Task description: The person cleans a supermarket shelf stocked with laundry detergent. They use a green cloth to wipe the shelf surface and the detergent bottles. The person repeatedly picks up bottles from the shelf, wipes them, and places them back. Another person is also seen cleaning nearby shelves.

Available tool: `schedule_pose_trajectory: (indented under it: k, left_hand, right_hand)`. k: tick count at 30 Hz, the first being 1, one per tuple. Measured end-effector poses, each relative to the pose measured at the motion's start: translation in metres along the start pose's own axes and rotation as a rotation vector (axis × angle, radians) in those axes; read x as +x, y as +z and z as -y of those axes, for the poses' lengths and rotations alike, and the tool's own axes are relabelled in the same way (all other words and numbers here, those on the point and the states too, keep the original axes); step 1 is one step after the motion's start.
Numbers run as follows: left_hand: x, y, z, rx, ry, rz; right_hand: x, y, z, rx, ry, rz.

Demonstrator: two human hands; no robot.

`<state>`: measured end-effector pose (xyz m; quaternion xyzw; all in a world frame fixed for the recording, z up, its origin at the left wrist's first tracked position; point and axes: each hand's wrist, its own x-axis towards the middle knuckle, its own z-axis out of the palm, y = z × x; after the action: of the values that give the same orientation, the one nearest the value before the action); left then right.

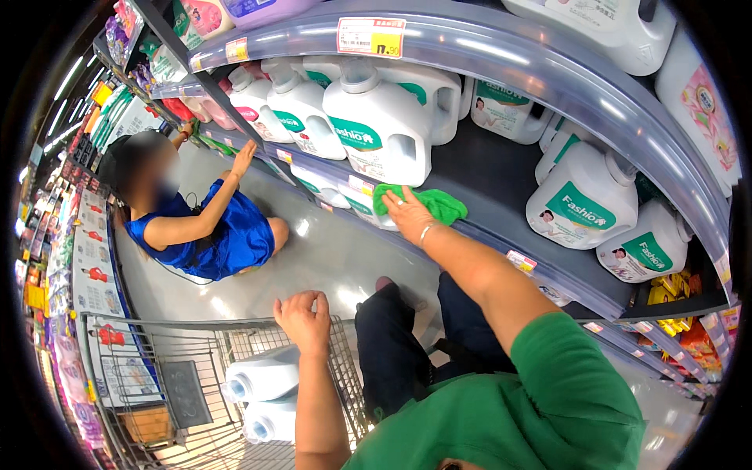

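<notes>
My right hand (406, 212) presses a green cloth (443, 205) against the front edge of a dark shelf (487, 176). Just behind the cloth stands a white detergent jug (382, 126) with a green label and a moulded handle. More white jugs (578, 200) sit farther right on the same shelf, some tilted in the view. My left hand (304, 323) is at the rim of a wire shopping cart (176, 322), its fingers bent; whether it grips the rim cannot be told. Two white jugs (264, 376) lie in the cart below it.
At left, a person in blue (211, 235) crouches by the shelving, one hand near its upright (255, 141). A clear curved strip (458, 38) fronts the shelf above, bearing a price tag (371, 36). A cardboard box (145, 424) shows through the cart's wires. Stocked shelves line the far left.
</notes>
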<state>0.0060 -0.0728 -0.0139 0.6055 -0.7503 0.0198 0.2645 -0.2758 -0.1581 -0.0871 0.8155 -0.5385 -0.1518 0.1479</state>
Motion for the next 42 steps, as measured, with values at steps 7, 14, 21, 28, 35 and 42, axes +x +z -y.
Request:
schedule_pose_trajectory:
  k: [7,14,21,28,35,42]
  left_hand:
    - [0.002,0.003,0.006,0.068,0.024,0.013]
    - [0.000,0.010,0.014,0.120,0.098,-0.026]
    - [-0.008,0.008,0.019,0.142,0.079,0.052]
    - [-0.012,0.014,0.031,0.159,0.152,0.017]
    - [-0.019,0.006,0.022,0.146,0.154,0.003]
    - [-0.019,-0.005,0.007,0.179,0.138,0.039]
  right_hand:
    - [-0.038,0.005,0.002,0.071,0.080,0.018]
    - [-0.201,0.012,-0.012,0.096,0.156,0.046]
    - [-0.361,0.033,-0.017,0.072,0.320,0.079]
    - [-0.491,0.063,-0.005,-0.077,0.538,0.170]
    - [-0.548,0.073,0.012,-0.045,0.761,0.106]
    - [-0.486,0.055,0.004,0.217,1.027,0.021]
